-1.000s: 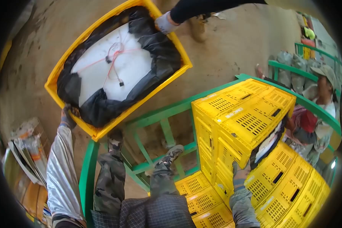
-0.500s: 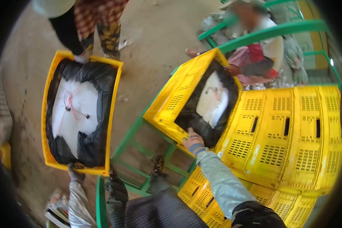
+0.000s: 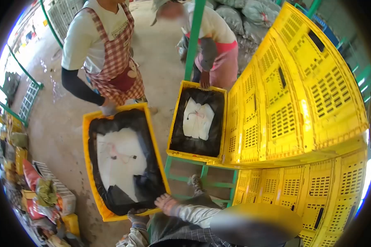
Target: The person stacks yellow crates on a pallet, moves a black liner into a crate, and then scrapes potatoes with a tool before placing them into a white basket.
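Observation:
A yellow plastic crate [image 3: 157, 154] lined with black sheeting [image 3: 119, 195] hangs tilted in front of me. Inside lies a white bag-like bundle [image 3: 121, 158] with pinkish string and small dark pieces. My left hand [image 3: 138, 217] grips the near rim from below, its fingers partly hidden. At the near right corner is my right hand [image 3: 167, 203], fingers stretched toward the rim; firm contact cannot be made out. A co-worker's gloved hand [image 3: 108, 108] holds the far rim. Beyond, a second lined yellow crate [image 3: 173, 123] carries a similar white bundle [image 3: 198, 119].
Stacked yellow crates [image 3: 282, 123] rise on the right. A green metal frame [image 3: 189, 180] stands under the second crate, whose far rim another person's hand [image 3: 205, 81] touches. Green post [image 3: 193, 41] stands behind. Assorted bags and goods [image 3: 45, 197] lie at lower left.
My right hand has left the second crate's near corner and come to the first crate's corner. My left hand stays on the rim. The view has swung upward, showing more of both people.

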Motion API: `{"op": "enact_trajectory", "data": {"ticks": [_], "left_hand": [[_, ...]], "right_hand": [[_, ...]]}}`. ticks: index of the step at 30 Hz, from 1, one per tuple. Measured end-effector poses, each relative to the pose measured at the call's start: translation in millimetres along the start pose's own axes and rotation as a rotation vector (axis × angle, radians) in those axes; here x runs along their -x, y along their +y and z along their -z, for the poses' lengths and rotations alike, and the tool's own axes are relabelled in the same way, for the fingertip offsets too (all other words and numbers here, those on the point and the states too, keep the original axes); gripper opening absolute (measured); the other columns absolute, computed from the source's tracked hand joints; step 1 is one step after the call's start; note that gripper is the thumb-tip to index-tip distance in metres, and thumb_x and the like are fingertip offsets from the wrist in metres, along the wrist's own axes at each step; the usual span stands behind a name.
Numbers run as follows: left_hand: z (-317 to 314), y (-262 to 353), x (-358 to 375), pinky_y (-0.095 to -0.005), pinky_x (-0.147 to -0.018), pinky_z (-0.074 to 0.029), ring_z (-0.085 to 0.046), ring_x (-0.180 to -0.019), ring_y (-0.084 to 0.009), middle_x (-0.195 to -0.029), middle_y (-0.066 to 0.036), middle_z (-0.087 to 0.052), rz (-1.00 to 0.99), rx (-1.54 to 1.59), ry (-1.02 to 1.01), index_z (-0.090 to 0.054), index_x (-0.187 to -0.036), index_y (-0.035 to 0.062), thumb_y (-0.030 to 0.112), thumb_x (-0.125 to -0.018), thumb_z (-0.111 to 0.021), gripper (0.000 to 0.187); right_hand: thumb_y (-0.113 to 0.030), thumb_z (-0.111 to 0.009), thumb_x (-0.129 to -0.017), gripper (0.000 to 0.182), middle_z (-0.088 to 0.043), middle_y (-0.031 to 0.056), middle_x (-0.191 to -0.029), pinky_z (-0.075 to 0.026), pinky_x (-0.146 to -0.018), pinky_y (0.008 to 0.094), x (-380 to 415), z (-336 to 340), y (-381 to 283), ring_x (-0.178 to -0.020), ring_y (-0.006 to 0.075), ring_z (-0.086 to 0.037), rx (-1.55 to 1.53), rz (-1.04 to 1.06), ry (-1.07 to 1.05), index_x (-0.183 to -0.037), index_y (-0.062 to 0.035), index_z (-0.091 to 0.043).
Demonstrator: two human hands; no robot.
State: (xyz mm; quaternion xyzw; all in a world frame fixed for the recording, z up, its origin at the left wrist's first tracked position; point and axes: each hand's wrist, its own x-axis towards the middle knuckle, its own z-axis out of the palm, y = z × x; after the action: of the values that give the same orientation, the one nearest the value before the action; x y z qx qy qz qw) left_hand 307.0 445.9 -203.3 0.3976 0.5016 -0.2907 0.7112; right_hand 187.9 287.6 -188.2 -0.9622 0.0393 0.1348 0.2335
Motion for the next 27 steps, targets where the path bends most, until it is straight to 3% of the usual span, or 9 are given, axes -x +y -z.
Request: {"op": "enact_trajectory", "data": {"ticks": [5,7,10,15,17,21,23,24,27], "left_hand": [[-38,-6,68,-0.0462,-0.066,-0.044,-0.041,-0.048,-0.0188,-0.048,0.0,-0.039,0.174,-0.237,-0.102,-0.037,-0.058,0.0192,0.035,-0.078,-0.046,0.028],[-68,-33,95,-0.0458,-0.064,-0.044,-0.04,-0.048,-0.0192,-0.048,0.0,-0.038,0.156,-0.33,-0.064,-0.038,-0.058,0.0187,0.032,-0.076,-0.048,0.025],[-89,-78,38,-0.046,-0.061,-0.041,-0.037,-0.05,-0.0181,-0.052,0.004,-0.034,0.185,-0.365,-0.244,-0.033,-0.059,0.0221,0.029,-0.074,-0.051,0.024],[-186,-195,66,-0.0341,-0.054,-0.042,-0.041,-0.05,-0.0181,-0.053,0.001,-0.038,0.416,-0.247,-0.144,-0.038,-0.064,0.0191,0.027,-0.084,-0.05,0.024],[-197,-245,15,-0.0321,-0.055,-0.042,-0.041,-0.052,-0.0178,-0.055,0.001,-0.04,0.464,-0.265,-0.246,-0.039,-0.064,0.0187,0.027,-0.083,-0.051,0.024],[-234,-276,-10,-0.0307,-0.059,-0.044,-0.044,-0.054,-0.0179,-0.057,0.001,-0.043,0.496,-0.234,-0.396,-0.041,-0.064,0.0175,0.025,-0.083,-0.055,0.024],[-244,-289,-16,-0.034,-0.057,-0.045,-0.048,-0.057,-0.0188,-0.06,0.0,-0.049,0.47,-0.324,-0.399,-0.049,-0.069,0.0154,0.02,-0.083,-0.057,0.016],[-246,-294,-18,-0.034,-0.057,-0.045,-0.048,-0.057,-0.0188,-0.06,0.0,-0.049,0.48,-0.303,-0.384,-0.049,-0.069,0.0154,0.02,-0.083,-0.057,0.016],[-244,-302,-16,-0.0335,-0.061,-0.048,-0.053,-0.062,-0.0186,-0.069,-0.001,-0.055,0.501,-0.138,-0.365,-0.056,-0.08,0.0118,0.023,-0.083,-0.063,0.014]], "right_hand": [[-0.024,-0.054,-0.079,0.017,-0.061,0.0032,-0.087,-0.038,-0.079,0.0342,82,51,-5,-0.089,0.0187,-0.057,0.101,0.033,0.106,-0.091,-0.0136,-0.06],[-0.027,-0.056,-0.075,0.02,-0.062,0.0056,-0.087,-0.038,-0.078,0.0376,101,73,3,-0.086,0.0211,-0.057,-0.012,-0.135,-0.062,-0.088,-0.0127,-0.063],[-0.026,-0.056,-0.074,0.017,-0.064,0.0046,-0.086,-0.039,-0.078,0.0372,135,113,37,-0.084,0.0209,-0.059,0.077,-0.264,0.04,-0.083,-0.0148,-0.065],[-0.024,-0.054,-0.074,0.014,-0.064,0.004,-0.085,-0.039,-0.08,0.0359,168,122,142,-0.086,0.0207,-0.059,0.26,-0.439,0.089,-0.081,-0.0166,-0.065],[-0.025,-0.055,-0.074,0.015,-0.064,0.0044,-0.086,-0.038,-0.082,0.0359,169,120,179,-0.088,0.0207,-0.058,0.329,-0.515,0.112,-0.082,-0.0166,-0.064],[-0.023,-0.053,-0.076,0.02,-0.063,0.0052,-0.092,-0.036,-0.088,0.0352,159,101,212,-0.093,0.0217,-0.056,0.399,-0.627,-0.011,-0.09,-0.0134,-0.062],[-0.025,-0.053,-0.079,0.032,-0.059,0.0099,-0.108,-0.034,-0.095,0.0392,152,90,207,-0.106,0.0251,-0.052,0.314,-0.923,-0.064,-0.106,-0.0085,-0.058],[-0.027,-0.057,-0.079,0.049,-0.051,0.0131,-0.124,-0.029,-0.104,0.0433,154,87,203,-0.122,0.0303,-0.043,0.271,-0.964,0.092,-0.121,-0.0046,-0.05],[-0.03,-0.06,-0.077,0.054,-0.049,0.0141,-0.125,-0.025,-0.106,0.0433,147,90,210,-0.125,0.0314,-0.041,0.313,-1.015,0.067,-0.123,-0.0037,-0.048]]}}
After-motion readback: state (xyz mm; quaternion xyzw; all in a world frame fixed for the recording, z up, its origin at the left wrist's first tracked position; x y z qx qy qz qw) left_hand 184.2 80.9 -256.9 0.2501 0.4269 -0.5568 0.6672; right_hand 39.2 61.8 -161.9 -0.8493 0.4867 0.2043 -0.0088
